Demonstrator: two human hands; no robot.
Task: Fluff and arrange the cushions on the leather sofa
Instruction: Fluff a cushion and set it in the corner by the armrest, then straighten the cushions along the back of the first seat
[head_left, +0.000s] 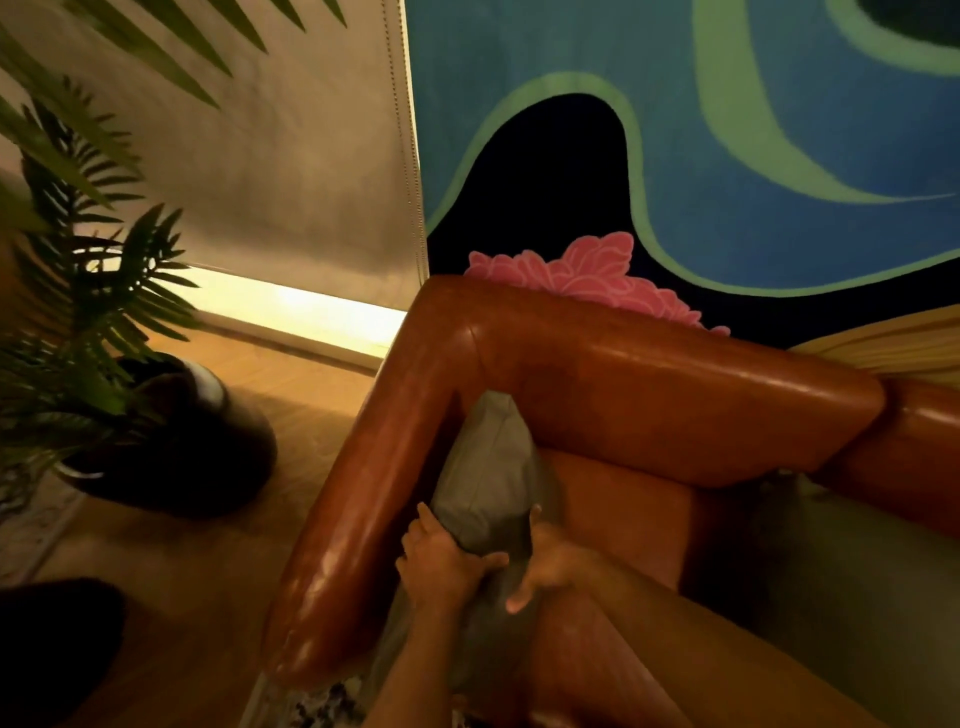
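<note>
Both hands close together, left hand (441, 564) fingers curled, right hand (545, 561) fingers spread downward

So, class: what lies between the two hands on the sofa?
In the head view, the grey cushion lies between the left hand and right hand, which grip its near end. It is wedged against the sofa arm.

hands (488, 561): bare, no rings | forearms: bare (no sleeves visible) | wrists: unadorned

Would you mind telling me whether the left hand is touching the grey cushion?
Touching. The head view shows the left hand pressed against the grey cushion, its fingers wrapped around the near edge.
</note>
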